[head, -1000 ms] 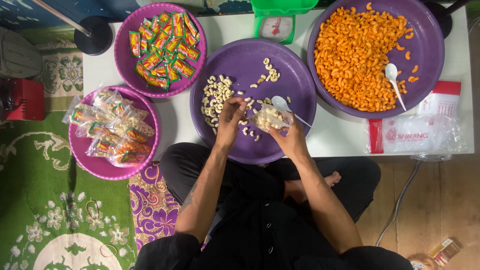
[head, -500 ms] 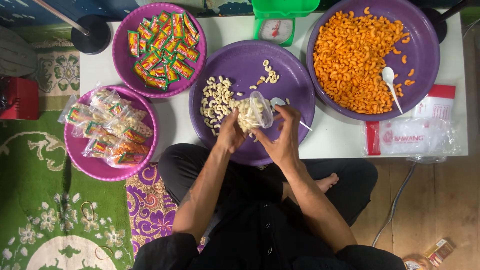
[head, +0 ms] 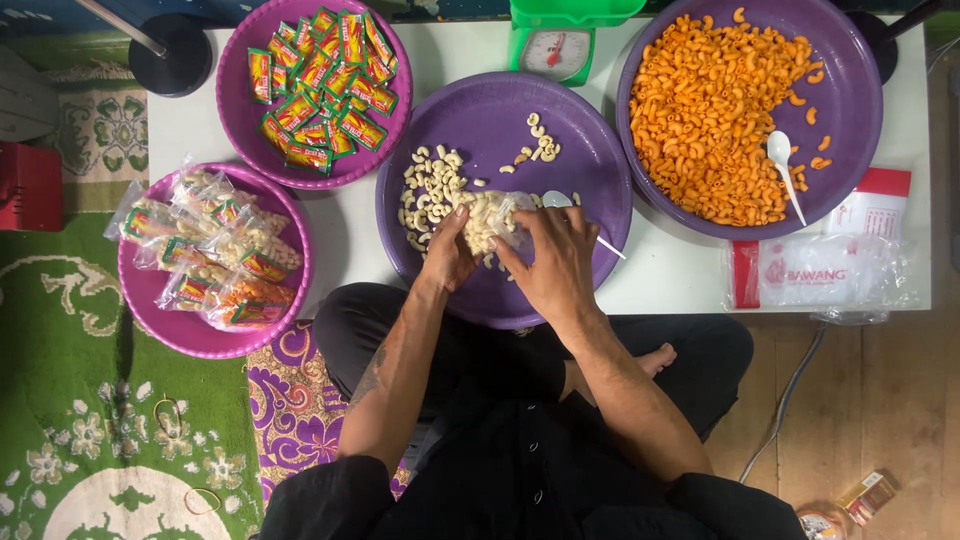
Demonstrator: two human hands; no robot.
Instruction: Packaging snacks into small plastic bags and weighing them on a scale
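Both hands are now lowering the small clear bag (head: 492, 215) of pale macaroni over the middle purple tray (head: 600, 160); left hand (head: 447, 250) and right hand (head: 553, 262) are each pinching it, seemingly filling; closing comes next.

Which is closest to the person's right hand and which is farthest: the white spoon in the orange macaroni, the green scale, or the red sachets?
From the right hand:
1. Green scale, straight above it at the table's far edge.
2. White spoon, off to its right in the orange macaroni tray.
3. Red sachets, far upper left.
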